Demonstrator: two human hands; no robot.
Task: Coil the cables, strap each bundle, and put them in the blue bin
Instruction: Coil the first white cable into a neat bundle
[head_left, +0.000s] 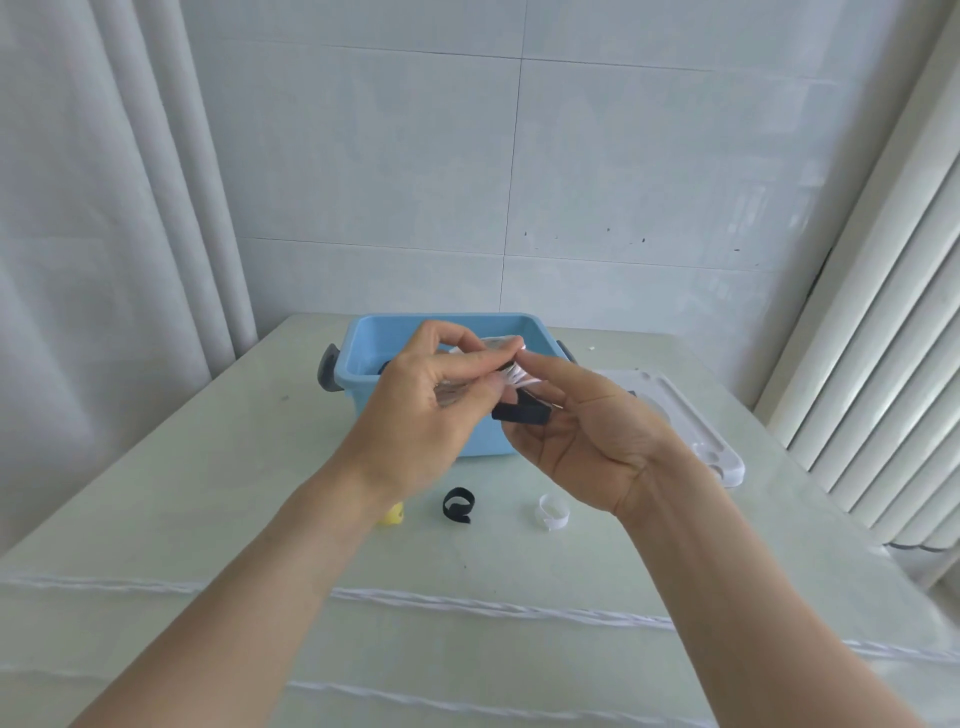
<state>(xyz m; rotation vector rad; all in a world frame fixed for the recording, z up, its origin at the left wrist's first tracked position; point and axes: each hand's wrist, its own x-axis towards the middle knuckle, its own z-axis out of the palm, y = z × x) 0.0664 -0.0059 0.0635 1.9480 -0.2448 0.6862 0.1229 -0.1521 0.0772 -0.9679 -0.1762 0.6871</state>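
Note:
My left hand (434, 402) and my right hand (587, 436) meet in front of the blue bin (363, 358). Between them is a coiled white cable bundle (511, 371), blurred. My left hand pinches the bundle with thumb and fingers. A black strap (522, 413) sits at the bundle, and my right hand's fingers curl round it. On the table below lie a rolled black strap (458, 505), a rolled white strap (551, 513) and a yellow strap (392, 515), partly hidden by my left wrist. Something dark lies inside the bin, mostly hidden.
The bin's white lid (696, 431) lies flat to the right of the bin. Two white cables (467, 605) stretch across the table near me. Curtains hang at left and right, and a tiled wall stands behind the table.

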